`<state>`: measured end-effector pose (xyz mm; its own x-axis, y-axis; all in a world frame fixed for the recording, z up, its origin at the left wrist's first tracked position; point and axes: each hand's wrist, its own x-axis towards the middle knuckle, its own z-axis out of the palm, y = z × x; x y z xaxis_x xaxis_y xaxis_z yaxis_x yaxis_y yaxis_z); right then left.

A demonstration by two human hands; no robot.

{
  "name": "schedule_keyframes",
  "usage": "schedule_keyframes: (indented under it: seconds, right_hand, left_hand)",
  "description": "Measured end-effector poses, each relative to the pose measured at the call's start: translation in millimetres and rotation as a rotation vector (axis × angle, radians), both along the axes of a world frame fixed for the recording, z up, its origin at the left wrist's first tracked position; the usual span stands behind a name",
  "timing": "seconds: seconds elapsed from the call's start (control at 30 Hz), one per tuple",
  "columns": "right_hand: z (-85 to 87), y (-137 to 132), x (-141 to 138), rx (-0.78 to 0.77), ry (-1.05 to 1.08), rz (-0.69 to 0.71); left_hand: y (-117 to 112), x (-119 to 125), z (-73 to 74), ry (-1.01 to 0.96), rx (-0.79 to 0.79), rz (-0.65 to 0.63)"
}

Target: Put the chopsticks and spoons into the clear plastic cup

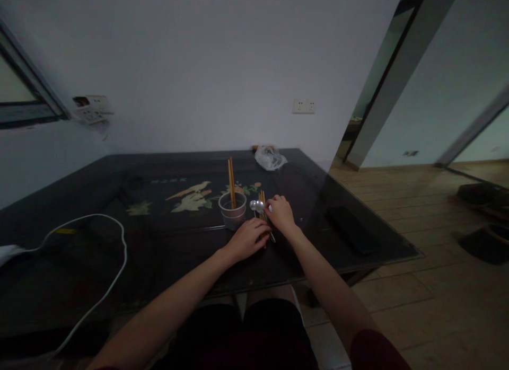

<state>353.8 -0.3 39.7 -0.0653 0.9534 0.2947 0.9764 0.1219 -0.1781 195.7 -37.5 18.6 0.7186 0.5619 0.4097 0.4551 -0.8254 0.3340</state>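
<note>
A metal cup (233,217) stands on the dark table, with a pair of wooden chopsticks (231,182) upright in it. To its right lies a small bundle of wooden chopsticks (262,196) and metal spoons (257,205), bowls facing away from me. My left hand (248,237) rests low over the bundle, its curled fingers closed around the chopsticks' near ends. At the bowl end, my right hand (280,213) has its fingers pinched together on a spoon, a shiny bit showing at the fingertips. My fingers hide part of the bundle.
A crumpled clear plastic bag (269,158) lies at the table's back edge by the wall. On the right sits a dark flat object (350,229). A white cable (125,243) loops across the left side. The table's right edge (369,213) drops to a tiled floor.
</note>
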Motion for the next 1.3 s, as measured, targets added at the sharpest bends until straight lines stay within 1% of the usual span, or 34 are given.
schedule_keyframes:
  seconds: [0.13, 0.3, 0.47, 0.77, 0.87, 0.97, 1.2, 1.3]
  right_hand:
    - [-1.4, -2, -5, -0.077, -0.078, 0.000]
    - [-2.4, -3, -8, -0.118, -0.122, 0.010]
    - [-3.6, -4, -13, -0.119, -0.142, 0.013]
    - [-1.8, -3, -13, -0.127, -0.125, -0.004]
    - [-2.2, -1, -9, -0.105, -0.059, 0.005]
    - [-5.7, 5, -3, -0.098, 0.057, 0.008]
    - [-10.1, 22, 21, -0.086, 0.482, 0.023]
    - [-9.8, 25, 35, -0.071, 0.552, -0.043]
  left_hand:
    - [-1, 0, 2.5, 0.027, -0.019, -0.001]
    - [0, -1, 0.3, 0.060, -0.021, -0.001]
    - [0, -1, -1.4, 0.058, -0.019, -0.004]
    - [-1, -1, 3.0, 0.090, -0.011, -0.006]
    - [-1, -1, 1.9, 0.090, -0.002, 0.010]
    - [-1, -2, 0.9, 0.088, -0.001, 0.011]
    - [-1, -2, 1.0, 0.058, -0.019, 0.009]
    - [-1, -2, 1.5, 0.052, -0.028, 0.012]
